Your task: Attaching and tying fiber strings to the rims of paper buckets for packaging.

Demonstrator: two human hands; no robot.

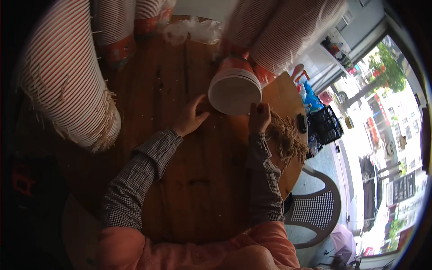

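A short stack of white paper buckets point(232, 93) with red-orange outsides lies tilted on the wooden table point(180, 180), its open mouth toward me. My right hand point(260, 118) is closed at the lower right of the mouth, thumb and fingers pinching the rim. Just left of the stack, my left hand point(192, 118) is open, thumb and fingers apart, with nothing in it. Beside my right wrist lies a tangled heap of tan paper strands point(286, 139), partly hidden by that hand.
A tall nested stack of buckets point(67, 76) leans at the left, strands clinging to it. Wrapped stacks point(292, 33) stand at the far right, others point(114, 31) at the far left. Crumpled clear plastic point(193, 30) lies at the back. A chair point(315, 207) and black crate point(325, 128) stand right.
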